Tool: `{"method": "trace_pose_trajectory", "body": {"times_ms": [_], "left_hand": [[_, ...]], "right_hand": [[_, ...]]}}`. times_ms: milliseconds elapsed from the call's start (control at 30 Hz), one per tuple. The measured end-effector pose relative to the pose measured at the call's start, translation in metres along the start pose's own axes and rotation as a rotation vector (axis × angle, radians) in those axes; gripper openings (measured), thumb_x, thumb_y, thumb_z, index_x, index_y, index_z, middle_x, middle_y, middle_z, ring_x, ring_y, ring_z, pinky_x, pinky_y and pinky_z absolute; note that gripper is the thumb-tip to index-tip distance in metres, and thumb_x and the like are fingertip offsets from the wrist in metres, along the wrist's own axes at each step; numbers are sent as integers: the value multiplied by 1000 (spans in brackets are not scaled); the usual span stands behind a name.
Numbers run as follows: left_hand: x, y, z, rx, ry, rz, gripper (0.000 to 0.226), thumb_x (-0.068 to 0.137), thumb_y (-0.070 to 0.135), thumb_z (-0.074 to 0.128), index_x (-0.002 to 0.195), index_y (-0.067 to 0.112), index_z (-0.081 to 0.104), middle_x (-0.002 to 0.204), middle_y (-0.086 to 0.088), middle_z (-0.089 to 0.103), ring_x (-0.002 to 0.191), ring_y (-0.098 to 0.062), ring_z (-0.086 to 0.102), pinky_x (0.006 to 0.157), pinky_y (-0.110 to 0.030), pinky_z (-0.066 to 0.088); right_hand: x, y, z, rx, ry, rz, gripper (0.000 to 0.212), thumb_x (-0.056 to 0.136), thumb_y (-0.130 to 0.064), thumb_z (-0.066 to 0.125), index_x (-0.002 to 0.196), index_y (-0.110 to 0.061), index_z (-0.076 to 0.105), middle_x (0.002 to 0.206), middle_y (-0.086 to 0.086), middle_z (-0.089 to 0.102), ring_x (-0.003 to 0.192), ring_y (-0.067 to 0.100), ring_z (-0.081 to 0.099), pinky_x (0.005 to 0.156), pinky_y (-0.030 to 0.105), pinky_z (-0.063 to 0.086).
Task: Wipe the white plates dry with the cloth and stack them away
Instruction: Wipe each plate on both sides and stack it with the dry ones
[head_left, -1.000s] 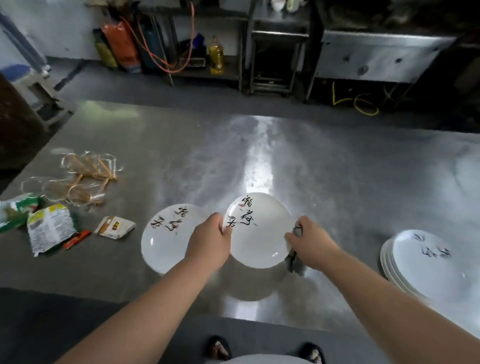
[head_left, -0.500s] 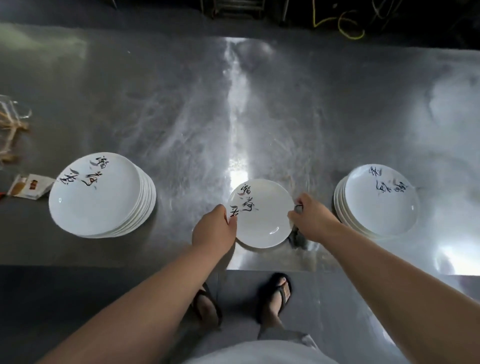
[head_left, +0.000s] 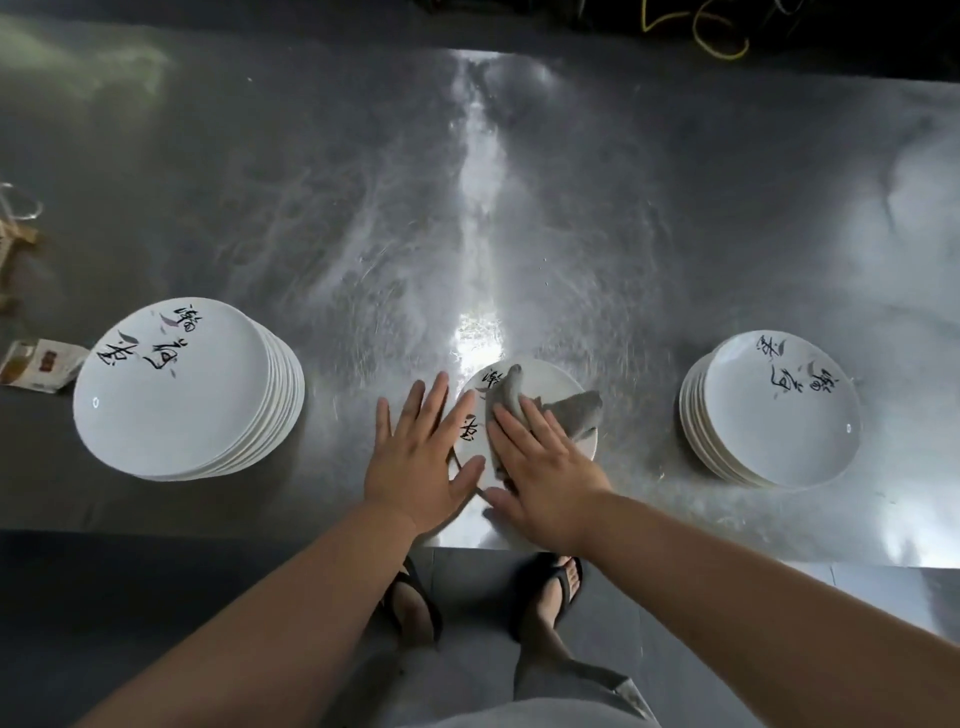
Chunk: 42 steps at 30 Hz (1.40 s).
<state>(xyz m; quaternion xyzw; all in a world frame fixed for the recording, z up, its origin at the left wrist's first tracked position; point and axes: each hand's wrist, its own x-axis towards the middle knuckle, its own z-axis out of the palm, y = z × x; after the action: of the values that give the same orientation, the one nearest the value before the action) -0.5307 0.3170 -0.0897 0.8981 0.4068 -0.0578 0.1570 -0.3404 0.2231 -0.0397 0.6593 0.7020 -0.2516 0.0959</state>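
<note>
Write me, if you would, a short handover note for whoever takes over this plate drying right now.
Left hand: open, flat, fingers straight, at the left edge of the single round white plate on the steel table.
Right hand: open, pressing the grey cloth onto that plate.
Left stack of white plates and right stack of white plates flank it; which is dried, unclear.
Done: cloth on plate. Left: finish wiping, stack it.

A single plate (head_left: 558, 379) lies on the table (head_left: 311, 208) between the left stack (head_left: 182, 389) and the right stack (head_left: 774, 410).
</note>
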Motion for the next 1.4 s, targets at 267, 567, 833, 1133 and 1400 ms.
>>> {"method": "trace_pose_trajectory", "body": {"times_ms": [267,567,833,1133,1400], "left_hand": [[2,0,0,59,-50,5,83,102,71,16,161,31,-27,169,13,-30,156,-23,-30,125,-64,-7],[4,0,1,54,-74,5,78,103,65,11,161,28,-26,169,11,-31,156,-25,-30,125,-64,-5],[3,-1,5,7,-26,0,79,102,60,27,167,28,-3,175,5,-12,161,-25,-12,126,-64,2],[4,-1,6,-2,-25,-13,81,101,56,30,166,28,-8,175,2,-9,161,-25,-10,126,-64,3],[6,-1,5,22,-43,-18,81,99,57,30,167,28,-4,175,2,-7,161,-27,-7,126,-64,3]], "right_hand": [[25,28,-14,-18,34,64,88,100,-75,15,160,-25,-25,164,1,-43,153,20,-33,128,40,-13],[11,41,-10,-140,-3,-99,87,101,-73,11,166,-20,-11,173,-1,-19,157,23,-27,130,46,-5],[-16,15,12,-68,-57,-278,95,98,-80,16,168,-16,11,175,2,-3,160,22,-9,129,43,-7],[-18,29,7,-89,-15,-31,95,95,-80,-2,163,-16,-18,169,3,-29,156,26,-29,125,44,-16],[-39,69,0,-198,-18,-72,87,102,-73,17,165,-14,25,172,6,24,159,29,18,122,47,14]]}}
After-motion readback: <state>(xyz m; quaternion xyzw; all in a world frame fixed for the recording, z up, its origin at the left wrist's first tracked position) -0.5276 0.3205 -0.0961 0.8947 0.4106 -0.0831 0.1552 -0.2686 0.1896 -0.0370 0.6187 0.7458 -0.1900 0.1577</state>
